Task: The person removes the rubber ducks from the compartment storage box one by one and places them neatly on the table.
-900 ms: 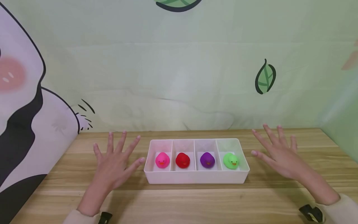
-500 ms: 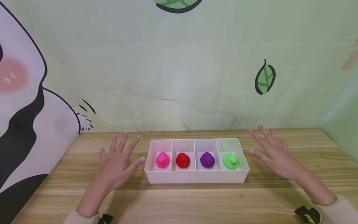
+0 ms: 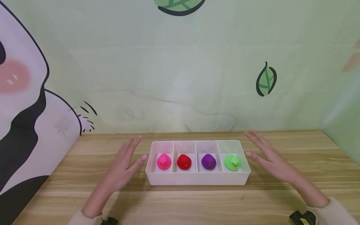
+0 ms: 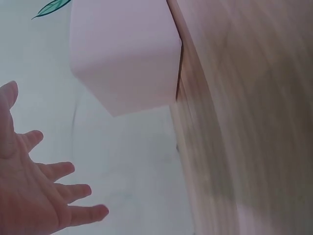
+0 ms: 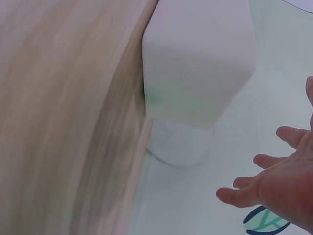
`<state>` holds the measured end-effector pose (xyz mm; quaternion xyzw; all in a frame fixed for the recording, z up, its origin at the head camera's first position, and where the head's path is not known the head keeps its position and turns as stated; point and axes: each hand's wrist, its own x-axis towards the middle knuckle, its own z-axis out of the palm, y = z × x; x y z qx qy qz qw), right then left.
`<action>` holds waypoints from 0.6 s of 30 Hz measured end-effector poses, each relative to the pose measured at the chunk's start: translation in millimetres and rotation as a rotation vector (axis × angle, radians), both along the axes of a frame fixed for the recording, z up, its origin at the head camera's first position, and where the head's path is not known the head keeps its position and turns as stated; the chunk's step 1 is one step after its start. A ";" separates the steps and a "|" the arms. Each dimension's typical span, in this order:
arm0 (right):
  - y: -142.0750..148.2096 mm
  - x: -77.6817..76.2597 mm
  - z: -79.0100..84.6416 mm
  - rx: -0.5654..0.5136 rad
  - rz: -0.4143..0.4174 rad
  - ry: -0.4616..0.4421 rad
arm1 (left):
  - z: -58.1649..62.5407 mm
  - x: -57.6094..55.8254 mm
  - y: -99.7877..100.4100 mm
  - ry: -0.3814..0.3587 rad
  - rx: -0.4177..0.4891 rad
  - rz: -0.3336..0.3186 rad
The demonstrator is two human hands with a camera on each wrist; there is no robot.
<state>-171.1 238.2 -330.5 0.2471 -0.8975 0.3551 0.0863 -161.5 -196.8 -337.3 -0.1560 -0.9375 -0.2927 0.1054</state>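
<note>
Unclenched, we grip nothing yet: left hand [image 3: 121, 168] at nine o'clock, right hand [image 3: 272, 161] at three, tray [image 3: 197, 179] between, ducks [image 3: 208, 162] already one per compartment [image 3: 184, 147].

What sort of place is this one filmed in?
Probably an indoor spot set up for play or filming. It shows a wood-grained table, a pale green backdrop with printed leaves and a cartoon animal, and a white tray holding four toy ducks.
</note>
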 end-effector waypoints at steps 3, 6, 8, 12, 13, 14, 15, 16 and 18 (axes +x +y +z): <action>-1.4 -2.0 -3.0 -0.042 0.011 0.003 | -0.2 -0.5 2.7 -0.024 0.086 -0.025; -2.8 -3.7 -5.5 -0.095 0.022 -0.006 | -0.6 -0.9 5.6 -0.060 0.181 -0.041; -3.9 -4.5 -6.4 -0.131 0.027 -0.026 | -1.5 -2.1 7.4 -0.090 0.255 -0.047; -7.1 -6.0 -8.2 -0.183 0.023 -0.077 | -3.4 -4.6 10.7 -0.148 0.377 -0.048; -7.6 -6.3 -8.8 -0.188 0.017 -0.086 | -3.6 -5.1 11.8 -0.159 0.398 -0.049; -8.2 -6.7 -9.6 -0.193 0.010 -0.094 | -3.8 -5.3 13.0 -0.169 0.415 -0.052; -8.6 -7.1 -10.7 -0.198 0.005 -0.100 | -3.8 -5.4 14.1 -0.182 0.431 -0.053; -8.9 -7.6 -11.6 -0.202 0.000 -0.108 | -4.0 -5.6 15.2 -0.196 0.447 -0.053; -9.6 -9.0 -13.5 -0.206 -0.010 -0.115 | -4.5 -6.3 16.9 -0.228 0.476 -0.048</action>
